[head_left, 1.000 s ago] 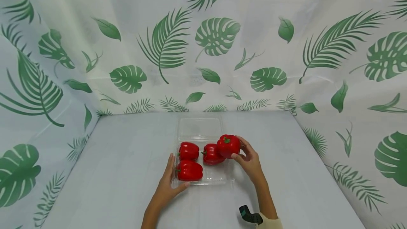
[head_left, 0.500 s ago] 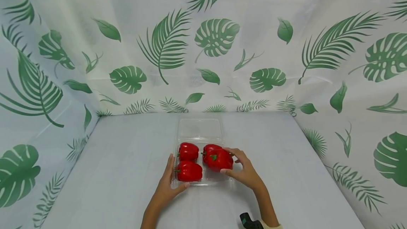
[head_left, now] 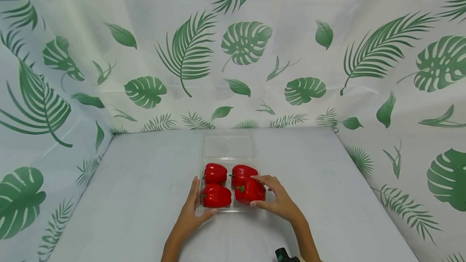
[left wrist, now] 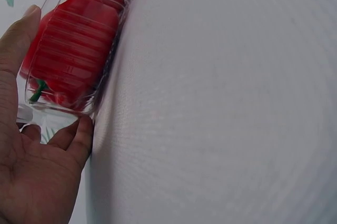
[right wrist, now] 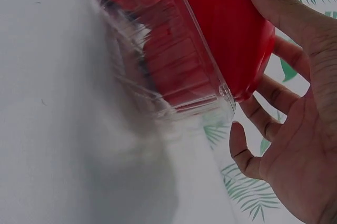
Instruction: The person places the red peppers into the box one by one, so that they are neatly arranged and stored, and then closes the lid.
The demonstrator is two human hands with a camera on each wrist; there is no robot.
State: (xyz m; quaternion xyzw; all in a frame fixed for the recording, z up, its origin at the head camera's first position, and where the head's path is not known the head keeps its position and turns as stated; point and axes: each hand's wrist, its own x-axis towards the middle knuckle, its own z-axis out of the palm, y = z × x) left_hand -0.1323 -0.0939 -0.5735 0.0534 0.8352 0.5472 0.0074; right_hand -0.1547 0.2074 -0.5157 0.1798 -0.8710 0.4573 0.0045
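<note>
A clear plastic clamshell container (head_left: 233, 210) has its lid (head_left: 228, 147) laid back. Two red bell peppers fill its left half, a rear pepper (head_left: 215, 174) and a front pepper (head_left: 216, 196). Another red pepper (head_left: 243, 173) is at the rear right. My right hand (head_left: 278, 201) grips a fourth bell pepper (head_left: 249, 192) between thumb and fingers at the front right; in the right wrist view this pepper (right wrist: 226, 29) is partly above the rim. My left hand (head_left: 189, 215) holds the container's front left corner, thumb along the front and fingers along the side.
The container rests on a white table (head_left: 145, 181). A leaf-print sheet (head_left: 269, 104) hangs behind and on both sides. A dark strapped device (head_left: 284, 254) is near the right wrist at the bottom edge.
My right hand has brought its bell pepper toward the front and lowered it, from above the rear right pepper to the container's front right. The left hand keeps its place.
</note>
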